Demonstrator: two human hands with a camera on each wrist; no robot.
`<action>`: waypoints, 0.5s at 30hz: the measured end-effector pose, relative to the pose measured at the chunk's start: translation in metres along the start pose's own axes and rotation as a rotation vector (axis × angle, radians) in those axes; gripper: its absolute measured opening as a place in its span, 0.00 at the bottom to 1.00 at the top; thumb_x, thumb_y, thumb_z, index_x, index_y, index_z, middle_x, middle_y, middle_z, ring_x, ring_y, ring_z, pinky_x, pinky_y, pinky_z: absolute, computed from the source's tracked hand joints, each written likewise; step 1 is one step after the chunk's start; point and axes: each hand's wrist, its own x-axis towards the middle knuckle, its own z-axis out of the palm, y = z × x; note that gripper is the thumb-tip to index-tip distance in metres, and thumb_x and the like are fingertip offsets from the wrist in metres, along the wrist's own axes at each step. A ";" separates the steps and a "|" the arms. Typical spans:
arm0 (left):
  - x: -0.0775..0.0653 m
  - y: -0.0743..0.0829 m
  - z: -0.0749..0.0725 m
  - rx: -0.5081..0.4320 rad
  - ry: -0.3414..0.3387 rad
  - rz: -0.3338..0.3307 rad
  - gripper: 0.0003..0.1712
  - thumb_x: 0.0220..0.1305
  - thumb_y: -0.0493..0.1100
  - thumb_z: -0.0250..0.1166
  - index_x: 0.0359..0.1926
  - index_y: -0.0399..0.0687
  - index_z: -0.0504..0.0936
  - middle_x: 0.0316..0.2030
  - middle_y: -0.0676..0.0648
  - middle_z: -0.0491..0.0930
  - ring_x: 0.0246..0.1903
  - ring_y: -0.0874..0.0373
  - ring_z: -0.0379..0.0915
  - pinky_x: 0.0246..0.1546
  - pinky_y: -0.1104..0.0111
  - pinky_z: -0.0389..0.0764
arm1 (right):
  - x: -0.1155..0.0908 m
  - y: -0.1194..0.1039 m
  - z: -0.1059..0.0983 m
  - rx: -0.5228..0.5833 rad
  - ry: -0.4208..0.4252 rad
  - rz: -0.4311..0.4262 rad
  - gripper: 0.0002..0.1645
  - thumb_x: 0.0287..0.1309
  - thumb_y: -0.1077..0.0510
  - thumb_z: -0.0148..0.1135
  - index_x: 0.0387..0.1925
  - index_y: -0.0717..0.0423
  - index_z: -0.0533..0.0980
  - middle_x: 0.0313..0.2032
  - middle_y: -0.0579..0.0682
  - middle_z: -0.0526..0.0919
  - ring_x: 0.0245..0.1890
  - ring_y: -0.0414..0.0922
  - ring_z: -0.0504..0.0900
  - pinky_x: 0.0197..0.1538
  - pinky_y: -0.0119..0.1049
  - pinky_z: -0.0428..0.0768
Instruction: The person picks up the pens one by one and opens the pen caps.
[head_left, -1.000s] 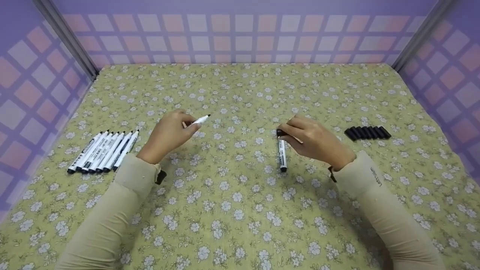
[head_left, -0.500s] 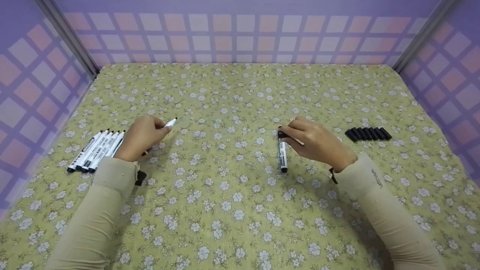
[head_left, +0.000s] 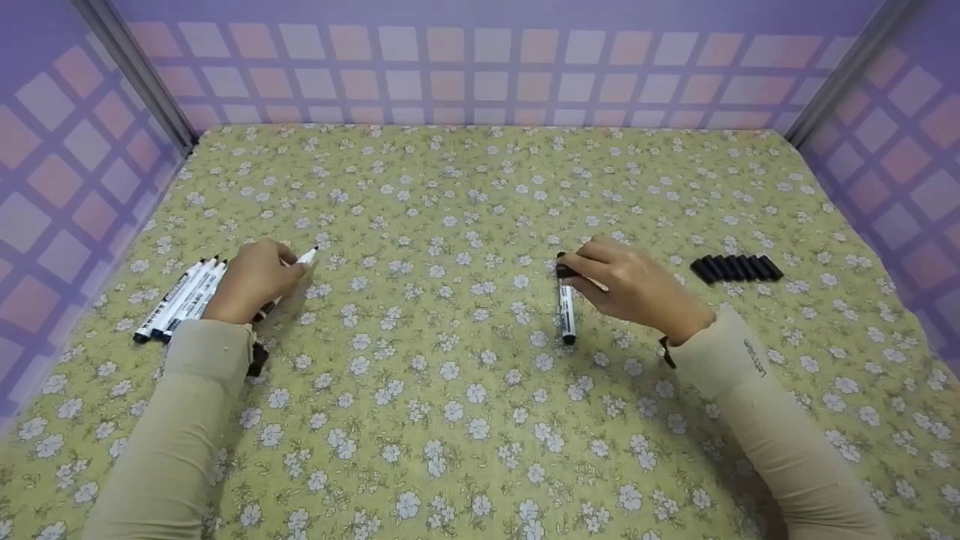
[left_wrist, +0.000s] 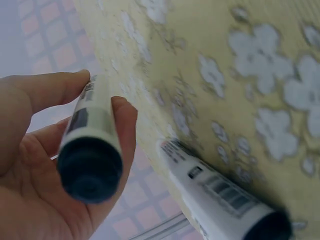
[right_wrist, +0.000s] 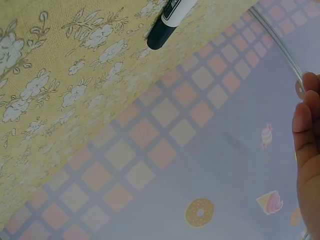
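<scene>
Between thumb and fingers, my left hand (head_left: 255,279) holds a white marker (head_left: 308,256) whose narrow black tip is bare and points away. The left wrist view shows the dark rear end (left_wrist: 90,170) of this marker, raised beside another marker (left_wrist: 220,197) lying on the cloth. Part of the marker row (head_left: 178,300) at the left is hidden behind the left hand and wrist. On the right, my right hand (head_left: 619,279) pinches the black-capped far end of a second marker (head_left: 566,311). That marker's dark rear end (right_wrist: 161,34) shows in the right wrist view.
Several black caps (head_left: 736,268) lie side by side to the right of the right hand. A flowered yellow cloth (head_left: 450,420) covers the table. Purple checked walls (head_left: 480,67) close in the back and both sides.
My left hand has moved left and slightly down with its marker, now covering part of the marker row. The right hand keeps its pinch on the other marker, nearly still.
</scene>
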 end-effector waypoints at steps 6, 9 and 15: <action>-0.002 -0.009 0.001 0.035 0.048 -0.013 0.18 0.69 0.46 0.55 0.42 0.33 0.80 0.29 0.40 0.76 0.19 0.56 0.64 0.21 0.66 0.68 | 0.000 -0.001 0.001 0.000 -0.013 -0.002 0.11 0.60 0.61 0.63 0.43 0.63 0.81 0.32 0.53 0.82 0.28 0.43 0.76 0.29 0.34 0.77; -0.004 -0.011 0.001 0.056 0.078 -0.002 0.18 0.69 0.45 0.55 0.40 0.32 0.81 0.31 0.38 0.77 0.20 0.55 0.66 0.20 0.65 0.68 | 0.000 -0.001 0.002 0.003 -0.023 0.003 0.11 0.61 0.61 0.63 0.43 0.63 0.82 0.32 0.53 0.82 0.28 0.43 0.76 0.29 0.34 0.77; -0.006 -0.017 0.001 0.091 0.116 0.018 0.23 0.68 0.44 0.54 0.15 0.47 0.62 0.11 0.54 0.53 0.12 0.61 0.49 0.14 0.69 0.57 | -0.001 -0.001 0.002 0.020 -0.021 0.007 0.11 0.61 0.61 0.63 0.43 0.63 0.82 0.32 0.53 0.82 0.28 0.43 0.77 0.30 0.34 0.77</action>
